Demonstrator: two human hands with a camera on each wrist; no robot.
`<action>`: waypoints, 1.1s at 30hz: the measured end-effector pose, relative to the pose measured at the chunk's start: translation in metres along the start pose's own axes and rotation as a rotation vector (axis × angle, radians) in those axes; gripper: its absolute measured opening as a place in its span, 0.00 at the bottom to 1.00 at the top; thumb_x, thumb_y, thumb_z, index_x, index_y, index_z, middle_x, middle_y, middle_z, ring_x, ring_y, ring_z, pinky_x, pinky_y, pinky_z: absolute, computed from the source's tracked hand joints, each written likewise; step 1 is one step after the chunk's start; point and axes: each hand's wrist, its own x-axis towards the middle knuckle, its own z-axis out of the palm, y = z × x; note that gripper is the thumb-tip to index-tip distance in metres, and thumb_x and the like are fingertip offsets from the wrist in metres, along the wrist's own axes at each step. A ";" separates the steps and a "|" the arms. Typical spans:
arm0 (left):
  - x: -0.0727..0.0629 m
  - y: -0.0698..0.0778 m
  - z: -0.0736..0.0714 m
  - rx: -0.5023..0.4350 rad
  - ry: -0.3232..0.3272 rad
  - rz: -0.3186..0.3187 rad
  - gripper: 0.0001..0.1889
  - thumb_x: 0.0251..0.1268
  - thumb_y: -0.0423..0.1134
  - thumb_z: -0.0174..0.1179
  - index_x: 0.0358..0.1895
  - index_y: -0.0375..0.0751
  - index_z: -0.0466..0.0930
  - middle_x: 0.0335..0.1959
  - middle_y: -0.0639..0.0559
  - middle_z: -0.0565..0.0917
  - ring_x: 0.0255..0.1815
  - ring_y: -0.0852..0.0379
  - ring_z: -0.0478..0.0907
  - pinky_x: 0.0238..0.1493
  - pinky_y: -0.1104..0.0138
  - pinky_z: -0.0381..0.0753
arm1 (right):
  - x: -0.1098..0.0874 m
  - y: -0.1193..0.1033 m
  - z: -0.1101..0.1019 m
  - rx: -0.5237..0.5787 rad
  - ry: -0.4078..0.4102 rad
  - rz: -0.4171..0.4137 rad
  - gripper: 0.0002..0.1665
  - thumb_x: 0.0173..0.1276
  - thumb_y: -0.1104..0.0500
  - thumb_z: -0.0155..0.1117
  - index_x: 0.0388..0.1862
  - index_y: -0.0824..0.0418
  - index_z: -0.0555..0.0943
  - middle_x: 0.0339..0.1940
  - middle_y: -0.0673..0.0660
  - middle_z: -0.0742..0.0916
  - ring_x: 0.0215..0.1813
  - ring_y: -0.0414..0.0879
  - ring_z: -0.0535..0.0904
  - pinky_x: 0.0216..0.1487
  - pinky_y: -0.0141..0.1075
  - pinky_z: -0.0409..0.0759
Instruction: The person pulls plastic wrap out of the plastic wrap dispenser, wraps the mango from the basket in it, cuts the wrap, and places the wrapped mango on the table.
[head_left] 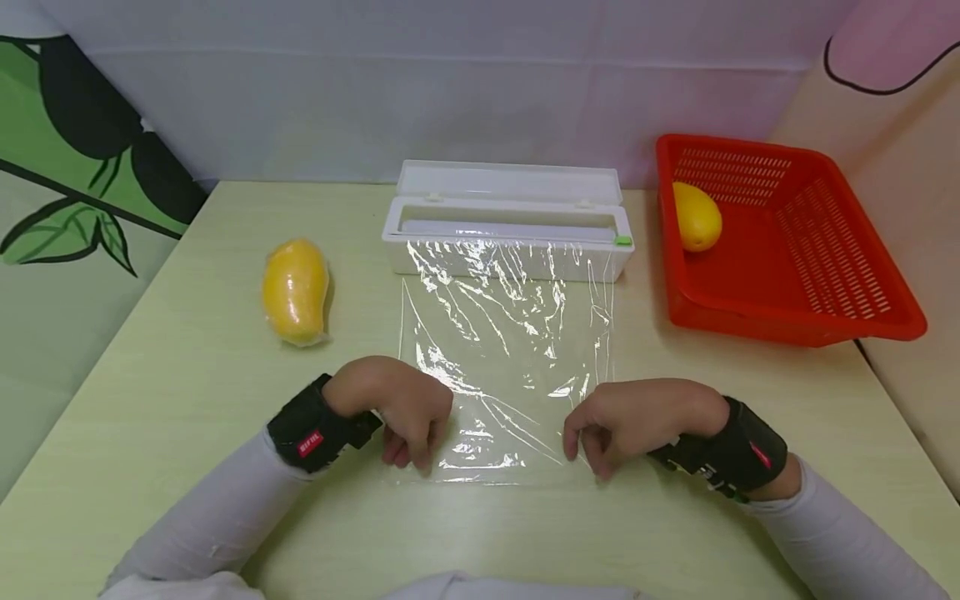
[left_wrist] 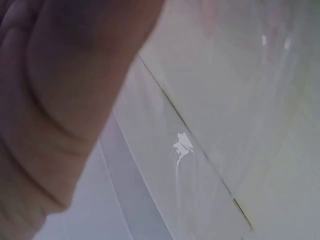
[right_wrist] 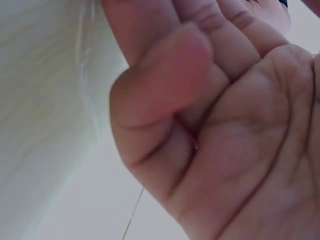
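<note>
A sheet of clear cling film (head_left: 502, 367) stretches from a white cling film dispenser (head_left: 506, 258) toward the front of the table, wrinkled and shiny. My left hand (head_left: 412, 408) grips its near left corner, fingers pointing down. At the near right corner my right hand (head_left: 637, 421) holds the film, and in the right wrist view the thumb (right_wrist: 170, 75) is bent against the fingers. The exact pinch points are hidden. Left of the film lies a yellow mango (head_left: 296, 292), apparently wrapped in film. The left wrist view shows part of the hand (left_wrist: 65, 110) beside blurred film.
A red plastic basket (head_left: 787, 321) stands at the right, with a yellow fruit (head_left: 697, 218) inside. The dispenser's white lid (head_left: 510, 182) is raised, and a green piece (head_left: 623, 240) sits at its right end. A curtain-like backdrop (head_left: 450, 92) hangs behind the table (head_left: 187, 400).
</note>
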 end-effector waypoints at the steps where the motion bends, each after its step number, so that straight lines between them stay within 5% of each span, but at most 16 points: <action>1: 0.000 0.000 0.000 0.004 0.004 0.009 0.10 0.58 0.35 0.70 0.20 0.40 0.87 0.17 0.47 0.85 0.20 0.50 0.85 0.28 0.65 0.83 | -0.001 0.000 -0.001 -0.005 0.002 -0.005 0.13 0.61 0.65 0.73 0.41 0.50 0.82 0.25 0.43 0.86 0.30 0.36 0.79 0.39 0.32 0.78; 8: -0.004 -0.003 -0.006 0.107 0.035 0.129 0.12 0.58 0.37 0.70 0.18 0.40 0.86 0.11 0.55 0.77 0.15 0.63 0.72 0.23 0.73 0.68 | -0.007 0.000 -0.010 -0.085 0.082 -0.074 0.11 0.60 0.64 0.73 0.32 0.49 0.81 0.27 0.41 0.82 0.34 0.37 0.76 0.40 0.33 0.79; 13: -0.010 -0.007 -0.013 0.116 0.147 0.216 0.09 0.57 0.33 0.68 0.20 0.43 0.85 0.14 0.62 0.73 0.18 0.67 0.67 0.26 0.74 0.66 | -0.006 0.002 -0.016 -0.130 0.135 -0.200 0.12 0.65 0.68 0.66 0.30 0.49 0.82 0.27 0.38 0.82 0.34 0.35 0.77 0.41 0.33 0.80; 17: -0.011 -0.015 -0.022 0.111 0.357 0.311 0.08 0.61 0.32 0.65 0.25 0.47 0.84 0.20 0.63 0.76 0.24 0.66 0.70 0.31 0.71 0.72 | -0.005 0.003 -0.019 -0.158 0.175 -0.229 0.10 0.66 0.66 0.68 0.31 0.50 0.83 0.29 0.38 0.83 0.35 0.34 0.78 0.43 0.33 0.80; 22: -0.020 -0.024 -0.037 0.131 0.743 0.343 0.05 0.63 0.37 0.68 0.29 0.47 0.83 0.24 0.60 0.78 0.27 0.62 0.72 0.33 0.66 0.76 | -0.010 0.005 -0.023 -0.188 0.240 -0.264 0.04 0.67 0.62 0.69 0.35 0.52 0.85 0.32 0.38 0.84 0.37 0.34 0.79 0.45 0.33 0.81; 27: -0.031 -0.037 -0.051 0.195 1.117 0.263 0.05 0.64 0.40 0.68 0.33 0.44 0.85 0.29 0.56 0.80 0.30 0.58 0.74 0.34 0.64 0.75 | -0.024 0.002 -0.035 -0.224 0.352 -0.254 0.04 0.69 0.59 0.68 0.41 0.52 0.86 0.36 0.42 0.86 0.40 0.35 0.79 0.46 0.34 0.81; 33: -0.042 -0.048 -0.061 0.210 1.353 0.153 0.08 0.64 0.43 0.69 0.35 0.42 0.84 0.35 0.53 0.82 0.38 0.52 0.79 0.38 0.60 0.76 | -0.051 0.002 -0.057 -0.283 0.605 -0.266 0.12 0.67 0.62 0.69 0.47 0.49 0.84 0.42 0.42 0.86 0.41 0.36 0.80 0.41 0.34 0.82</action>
